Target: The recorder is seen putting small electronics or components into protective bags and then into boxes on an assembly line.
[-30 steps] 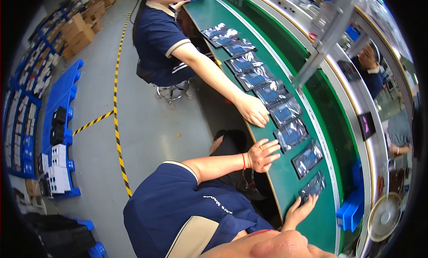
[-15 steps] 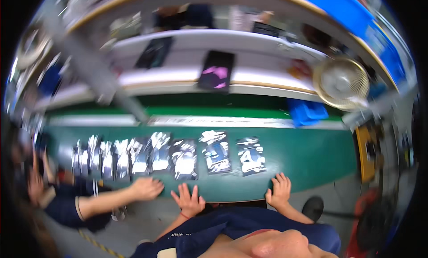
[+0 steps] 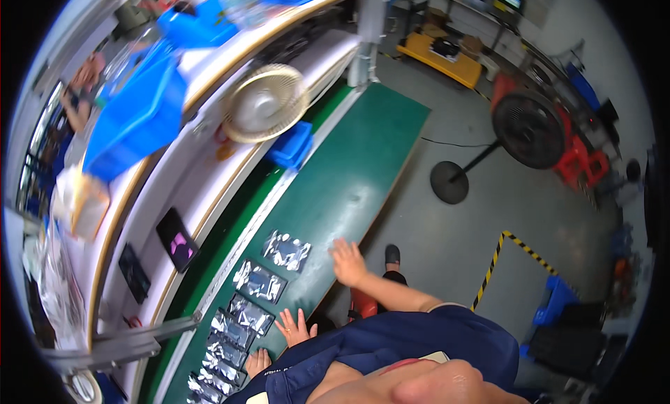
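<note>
My right hand (image 3: 347,262) lies at the edge of the green workbench (image 3: 335,174), fingers spread and nothing in them. Left of it, a shiny clear-and-dark packet (image 3: 287,251) lies flat, apart from my fingers. My left hand (image 3: 296,328) rests by the same edge with its fingers spread, also holding nothing. It is nearest to another packet (image 3: 251,314) in the row. A further packet (image 3: 259,282) lies between these two. Several more shiny packets (image 3: 225,351) overlap toward the lower left. What is inside the packets cannot be made out.
Another person's hand (image 3: 258,363) rests near the overlapping packets. A shelf beyond the bench holds a phone-like black device (image 3: 176,241), a round cream basket (image 3: 266,104) and blue bins (image 3: 139,118). A black pedestal fan (image 3: 528,130) and a yellow cart (image 3: 441,58) stand on the floor.
The view has swung to the right, so the bench now runs diagonally and more floor shows. Both my hands stay by the bench edge, fingers spread. The packets look unmoved on the bench.
</note>
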The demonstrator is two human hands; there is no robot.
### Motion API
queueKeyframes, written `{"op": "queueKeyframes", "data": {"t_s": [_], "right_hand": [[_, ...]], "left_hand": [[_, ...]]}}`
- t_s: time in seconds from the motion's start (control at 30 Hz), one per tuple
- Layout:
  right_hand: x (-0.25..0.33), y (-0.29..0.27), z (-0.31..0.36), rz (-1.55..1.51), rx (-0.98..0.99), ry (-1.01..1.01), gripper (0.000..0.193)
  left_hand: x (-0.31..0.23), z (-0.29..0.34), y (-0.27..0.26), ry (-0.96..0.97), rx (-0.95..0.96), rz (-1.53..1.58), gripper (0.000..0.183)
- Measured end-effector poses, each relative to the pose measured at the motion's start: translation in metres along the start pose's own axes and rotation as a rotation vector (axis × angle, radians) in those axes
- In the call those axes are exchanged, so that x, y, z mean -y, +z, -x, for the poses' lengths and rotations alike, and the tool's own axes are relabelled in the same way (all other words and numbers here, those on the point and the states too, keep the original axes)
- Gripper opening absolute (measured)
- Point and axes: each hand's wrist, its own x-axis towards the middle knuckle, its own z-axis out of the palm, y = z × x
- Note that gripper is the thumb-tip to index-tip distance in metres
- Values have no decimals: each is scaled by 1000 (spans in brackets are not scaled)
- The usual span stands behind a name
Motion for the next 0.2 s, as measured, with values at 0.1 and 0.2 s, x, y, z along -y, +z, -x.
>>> {"op": "queueKeyframes", "data": {"t_s": [0.1, 0.2], "right_hand": [[-12, -45, 53, -192, 267, -126, 41], [-107, -60, 122, -448, 491, 295, 41]], "left_hand": [[-41, -75, -25, 158, 6, 26, 71], [-105, -159, -11, 284, 66, 62, 71]]}}
